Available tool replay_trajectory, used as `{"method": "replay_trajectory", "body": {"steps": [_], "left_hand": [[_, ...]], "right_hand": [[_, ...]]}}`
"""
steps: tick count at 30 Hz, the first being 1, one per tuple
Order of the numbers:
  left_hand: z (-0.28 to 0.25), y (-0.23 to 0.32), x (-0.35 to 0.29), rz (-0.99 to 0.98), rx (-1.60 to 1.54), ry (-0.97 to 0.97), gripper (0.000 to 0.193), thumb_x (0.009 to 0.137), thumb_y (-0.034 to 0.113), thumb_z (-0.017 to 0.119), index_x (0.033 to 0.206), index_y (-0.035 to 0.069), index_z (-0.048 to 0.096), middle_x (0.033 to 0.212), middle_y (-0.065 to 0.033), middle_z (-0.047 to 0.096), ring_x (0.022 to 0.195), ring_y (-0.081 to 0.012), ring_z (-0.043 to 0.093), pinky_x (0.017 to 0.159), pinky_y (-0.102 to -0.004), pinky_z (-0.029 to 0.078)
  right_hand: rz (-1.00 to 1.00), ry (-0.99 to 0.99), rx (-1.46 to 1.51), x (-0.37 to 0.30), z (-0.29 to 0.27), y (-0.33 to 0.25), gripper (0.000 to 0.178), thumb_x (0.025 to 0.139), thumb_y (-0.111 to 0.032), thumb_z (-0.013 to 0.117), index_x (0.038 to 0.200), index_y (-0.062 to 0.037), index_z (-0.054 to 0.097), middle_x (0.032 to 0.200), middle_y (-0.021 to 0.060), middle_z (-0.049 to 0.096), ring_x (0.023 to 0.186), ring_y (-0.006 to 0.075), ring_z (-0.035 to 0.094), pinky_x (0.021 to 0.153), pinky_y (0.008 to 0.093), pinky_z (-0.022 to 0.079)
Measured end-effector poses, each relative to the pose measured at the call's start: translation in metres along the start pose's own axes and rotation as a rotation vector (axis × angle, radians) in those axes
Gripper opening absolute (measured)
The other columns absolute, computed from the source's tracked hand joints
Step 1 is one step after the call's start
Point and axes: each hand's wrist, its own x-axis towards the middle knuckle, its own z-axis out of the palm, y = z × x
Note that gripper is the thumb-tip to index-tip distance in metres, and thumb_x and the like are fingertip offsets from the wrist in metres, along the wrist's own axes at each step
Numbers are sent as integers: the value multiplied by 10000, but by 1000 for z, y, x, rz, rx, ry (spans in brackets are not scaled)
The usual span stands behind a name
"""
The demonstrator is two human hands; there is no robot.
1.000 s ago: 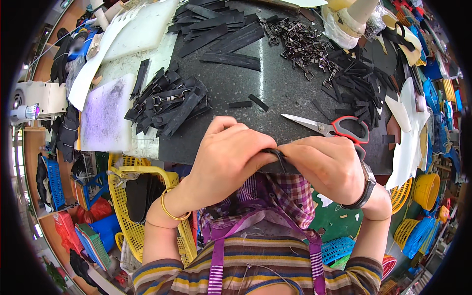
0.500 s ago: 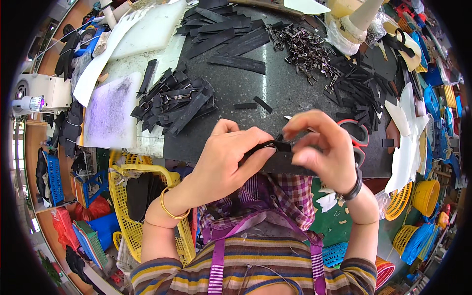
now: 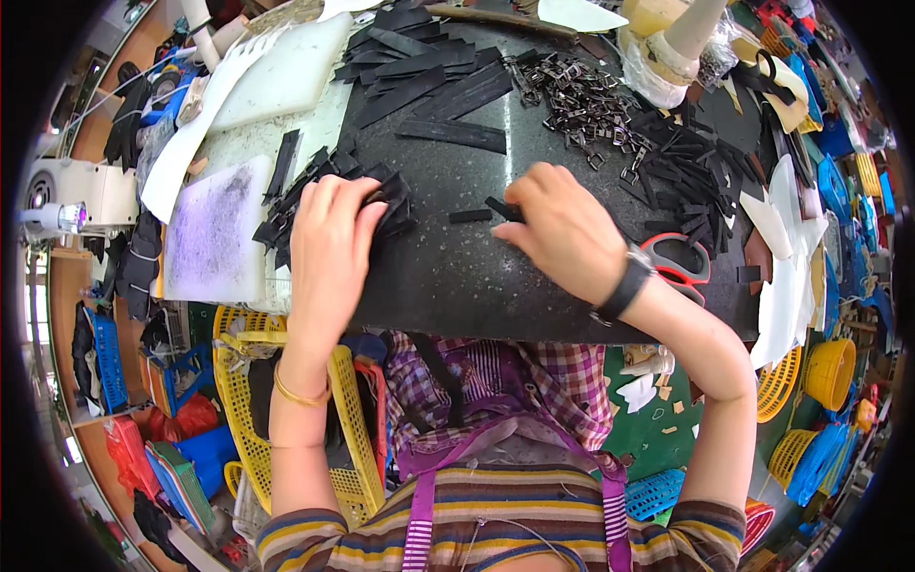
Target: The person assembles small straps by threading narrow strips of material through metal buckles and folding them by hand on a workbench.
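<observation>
Over the pile of black straps (image 3: 389, 212) on the left of the table, my left hand (image 3: 329, 234) has its fingers and thumb closed on a black strap (image 3: 381, 181). The strap's full length cannot be told apart from the pile. My right hand (image 3: 564, 224) is near the middle of the dark tabletop, thumb and fingers pinching a short black strip (image 3: 502, 208). Another short black piece (image 3: 469, 216) lies flat just left of it.
Long black strips (image 3: 419, 62) are heaped at the back, with metal buckles (image 3: 586, 105) beside them. Short black strips (image 3: 691, 172) spread at the right, near red-handled scissors (image 3: 679, 262). A yellow basket (image 3: 233, 400) stands below the table's left edge. A dark band (image 3: 437, 377) crosses my lap.
My hands have moved apart from the black strap they both worked on. The left has gone to the strap pile; the right has reached forward and left to a short strip on the table.
</observation>
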Motion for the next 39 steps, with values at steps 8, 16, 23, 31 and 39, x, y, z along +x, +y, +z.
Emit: {"method": "replay_trajectory", "body": {"steps": [8,16,23,31,39], "left_hand": [[42,24,71,472,-151,-146,75,741,53,630,813,34,628,848,-75,612,845,-259,567,748,-351,470],[115,57,129,637,-177,-304,227,711,82,684,924,30,625,859,-102,567,835,-284,601,701,-359,498],[54,62,94,357,-382,13,203,785,3,626,985,11,657,875,-85,589,749,-182,610,683,-277,501],[33,70,22,-715,-1815,-466,262,914,64,550,1162,-11,590,966,-43,655,830,-116,643,811,-238,530],[39,76,4,-376,-1489,-347,245,910,27,534,1138,-39,597,1109,-58,585,976,-130,590,889,-274,492]], "right_hand": [[-144,-23,-470,3,15,-3,96,739,-88,556,824,-45,545,830,91,535,830,246,547,692,340,463],[-154,-43,-437,-8,0,-5,126,712,-61,564,833,-43,535,817,93,547,806,257,552,676,355,450],[138,153,337,-25,-43,-4,117,780,1,628,897,1,616,807,97,631,726,209,637,656,289,497],[209,225,511,-27,-43,-11,152,765,-16,656,903,-2,593,767,62,642,668,117,619,626,240,488],[63,146,373,-24,-36,-22,160,749,-9,649,892,-12,576,738,100,625,648,203,635,587,286,499]]}}
